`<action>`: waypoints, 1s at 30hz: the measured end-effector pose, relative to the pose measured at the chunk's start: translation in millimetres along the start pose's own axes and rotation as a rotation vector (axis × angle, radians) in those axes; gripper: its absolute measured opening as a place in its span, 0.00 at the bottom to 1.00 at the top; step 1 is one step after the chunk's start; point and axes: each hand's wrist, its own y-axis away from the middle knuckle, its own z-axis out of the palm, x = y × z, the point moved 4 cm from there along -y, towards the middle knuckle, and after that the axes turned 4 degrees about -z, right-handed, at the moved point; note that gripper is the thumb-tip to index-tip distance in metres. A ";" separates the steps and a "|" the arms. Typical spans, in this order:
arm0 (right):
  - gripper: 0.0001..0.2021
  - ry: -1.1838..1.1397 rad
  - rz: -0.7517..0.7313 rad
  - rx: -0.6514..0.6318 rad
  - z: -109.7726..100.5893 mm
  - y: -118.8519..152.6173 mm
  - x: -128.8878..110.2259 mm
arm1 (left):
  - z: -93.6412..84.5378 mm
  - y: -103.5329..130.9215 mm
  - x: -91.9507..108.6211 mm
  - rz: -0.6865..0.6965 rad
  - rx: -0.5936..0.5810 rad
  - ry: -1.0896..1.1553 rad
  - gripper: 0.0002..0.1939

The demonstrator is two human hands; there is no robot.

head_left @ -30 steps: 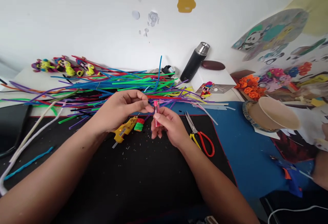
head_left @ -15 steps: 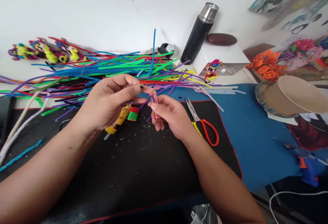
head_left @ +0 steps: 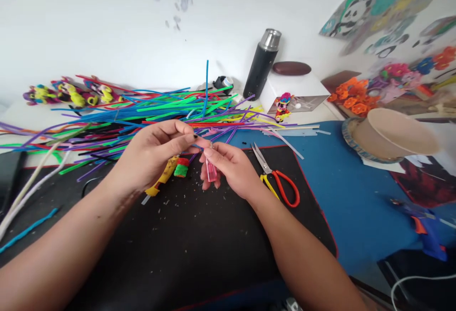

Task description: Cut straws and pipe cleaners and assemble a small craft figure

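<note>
My right hand (head_left: 230, 166) is closed around a pink see-through lighter (head_left: 211, 172), whose metal top points up near my left fingertips. My left hand (head_left: 156, 152) pinches a tiny black piece (head_left: 195, 136) between thumb and fingers, with the index finger stretched toward the lighter's top. Below my left hand lies a yellow piece (head_left: 164, 174) with a clear stick poking out of its end. Beside that sits a small red and green fuzzy roll (head_left: 181, 167). Scissors (head_left: 272, 173) with red and yellow handles rest open on the black mat, right of my right hand.
Many coloured pipe cleaners (head_left: 156, 104) lie heaped behind my hands. At the back stand a black thermos (head_left: 261, 66) and a white box (head_left: 295, 85). A cardboard bowl (head_left: 399, 133) and a blue glue gun (head_left: 427, 230) are at the right. Small scraps dot the black mat (head_left: 199, 249).
The lighter has turned over in my right hand, its metal top now upward. My left hand still pinches the black piece. The camera view has shifted, so the scene sits lower.
</note>
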 end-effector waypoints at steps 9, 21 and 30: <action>0.23 -0.006 0.024 -0.008 2.5 1.8 3.3 | -5.1 -4.4 4.3 0.007 0.046 -0.019 0.23; 0.26 -0.016 0.037 0.017 4.4 -0.2 9.4 | -2.9 -1.6 0.0 0.003 -0.007 -0.110 0.21; 0.26 -0.064 -0.013 0.072 3.7 -1.3 7.7 | -5.3 -4.5 -2.6 -0.005 0.002 -0.116 0.21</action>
